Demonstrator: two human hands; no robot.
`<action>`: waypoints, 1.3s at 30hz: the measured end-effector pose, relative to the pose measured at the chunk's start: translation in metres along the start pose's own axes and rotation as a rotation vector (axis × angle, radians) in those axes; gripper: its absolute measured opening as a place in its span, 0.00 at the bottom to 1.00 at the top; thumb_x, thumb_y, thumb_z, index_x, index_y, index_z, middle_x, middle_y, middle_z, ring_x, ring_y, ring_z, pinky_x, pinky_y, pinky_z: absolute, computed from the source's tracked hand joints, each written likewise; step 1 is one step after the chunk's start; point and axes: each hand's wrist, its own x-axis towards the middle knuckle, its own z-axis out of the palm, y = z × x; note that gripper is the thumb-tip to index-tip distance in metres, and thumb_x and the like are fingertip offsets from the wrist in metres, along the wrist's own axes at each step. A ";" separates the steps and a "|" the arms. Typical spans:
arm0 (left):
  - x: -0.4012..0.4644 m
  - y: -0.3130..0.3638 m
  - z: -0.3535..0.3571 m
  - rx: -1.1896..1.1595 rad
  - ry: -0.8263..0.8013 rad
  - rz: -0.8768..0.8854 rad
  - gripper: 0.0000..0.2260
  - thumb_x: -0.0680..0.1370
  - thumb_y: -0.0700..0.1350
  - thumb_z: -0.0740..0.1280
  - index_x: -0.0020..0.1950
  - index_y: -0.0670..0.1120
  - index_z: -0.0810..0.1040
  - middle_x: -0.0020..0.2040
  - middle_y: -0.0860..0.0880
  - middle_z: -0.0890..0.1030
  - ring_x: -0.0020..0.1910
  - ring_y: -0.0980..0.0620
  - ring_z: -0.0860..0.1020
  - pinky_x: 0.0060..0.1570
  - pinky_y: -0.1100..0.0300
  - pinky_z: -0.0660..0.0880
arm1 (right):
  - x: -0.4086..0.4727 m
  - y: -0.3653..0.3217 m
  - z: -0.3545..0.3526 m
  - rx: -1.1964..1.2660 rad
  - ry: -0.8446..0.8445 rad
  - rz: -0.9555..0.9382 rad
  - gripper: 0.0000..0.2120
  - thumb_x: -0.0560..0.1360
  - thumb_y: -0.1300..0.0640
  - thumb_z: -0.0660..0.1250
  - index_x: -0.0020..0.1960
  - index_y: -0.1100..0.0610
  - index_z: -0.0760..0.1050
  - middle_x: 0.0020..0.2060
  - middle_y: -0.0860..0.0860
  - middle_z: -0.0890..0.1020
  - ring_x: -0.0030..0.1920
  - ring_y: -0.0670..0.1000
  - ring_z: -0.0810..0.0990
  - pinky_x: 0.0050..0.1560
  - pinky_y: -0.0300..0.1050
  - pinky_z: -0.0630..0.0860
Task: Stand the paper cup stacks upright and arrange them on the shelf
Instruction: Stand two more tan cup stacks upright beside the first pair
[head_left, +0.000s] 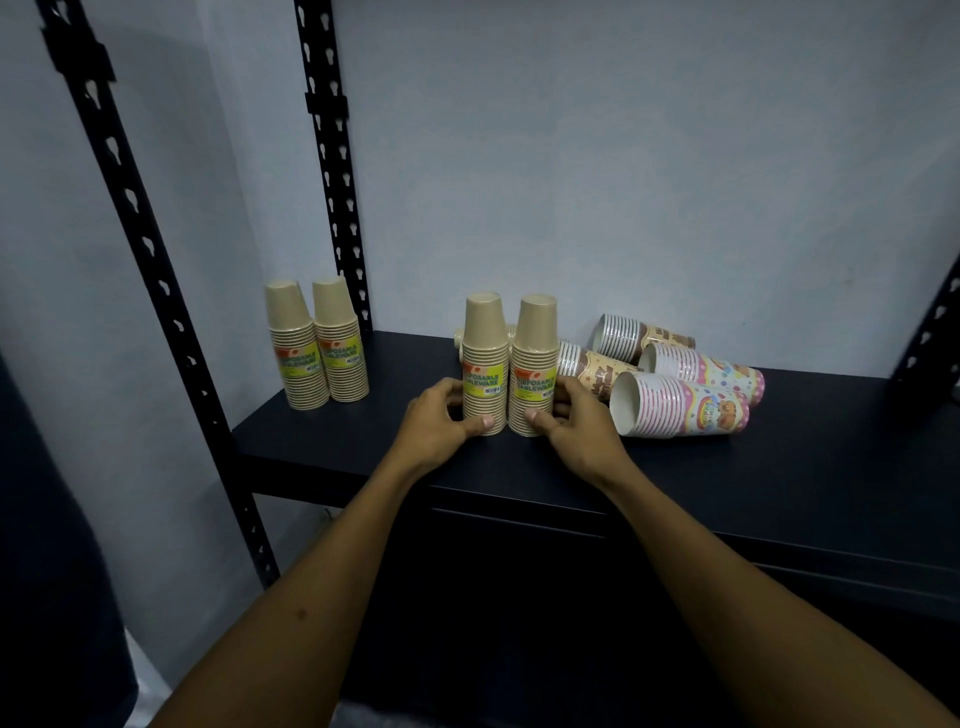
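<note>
Hands are gripping two upright tan cup stacks mid-shelf (779, 467): left hand (441, 423) curling fingers around the left stack (484, 358), right hand (579, 423) around the right stack (535, 358).

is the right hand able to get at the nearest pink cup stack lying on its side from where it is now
Probably yes. The right hand is on a tan upright stack, and the pink stack lies just to its right on the shelf with nothing between them. It would have to let go first.
</note>
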 end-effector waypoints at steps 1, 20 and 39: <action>0.000 0.000 0.000 0.003 0.007 0.002 0.25 0.69 0.46 0.77 0.64 0.44 0.74 0.60 0.48 0.80 0.58 0.53 0.78 0.59 0.59 0.72 | 0.000 -0.001 0.000 -0.001 0.017 -0.001 0.22 0.73 0.58 0.71 0.65 0.55 0.70 0.60 0.50 0.79 0.58 0.48 0.79 0.61 0.47 0.76; -0.006 0.000 -0.001 0.046 0.070 -0.003 0.24 0.67 0.46 0.78 0.59 0.43 0.76 0.58 0.47 0.81 0.54 0.55 0.78 0.52 0.63 0.72 | -0.001 0.001 0.001 -0.038 0.015 -0.027 0.23 0.71 0.59 0.74 0.63 0.56 0.71 0.56 0.50 0.81 0.53 0.45 0.80 0.53 0.37 0.76; -0.044 -0.049 -0.097 0.119 0.322 -0.110 0.23 0.69 0.44 0.76 0.62 0.44 0.76 0.59 0.48 0.81 0.58 0.53 0.79 0.56 0.62 0.72 | 0.020 -0.045 0.121 -0.037 -0.153 -0.114 0.22 0.70 0.59 0.73 0.63 0.56 0.72 0.56 0.53 0.82 0.51 0.47 0.81 0.54 0.41 0.77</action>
